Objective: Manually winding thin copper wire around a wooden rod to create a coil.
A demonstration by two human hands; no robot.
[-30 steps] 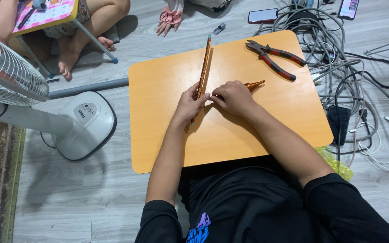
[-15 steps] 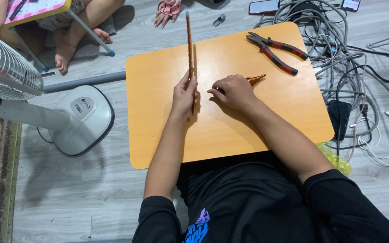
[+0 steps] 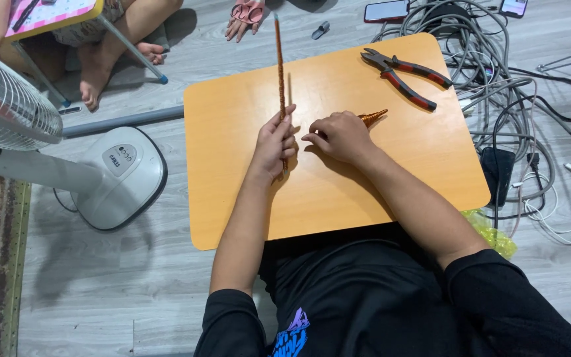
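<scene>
Left hand point(image 3: 273, 145) around rod point(image 3: 279, 59) — upright

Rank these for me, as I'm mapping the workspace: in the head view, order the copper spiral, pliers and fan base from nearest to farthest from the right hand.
1. Copper spiral: touching the right hand, sticking out past its knuckles.
2. Pliers: on the board's far right corner, apart from the hand.
3. Fan base: on the floor, off the board's left edge, beyond the left hand.

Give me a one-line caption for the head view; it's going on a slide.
Left hand grips a long copper-coloured rod above an orange board; right hand rests beside it.
</scene>
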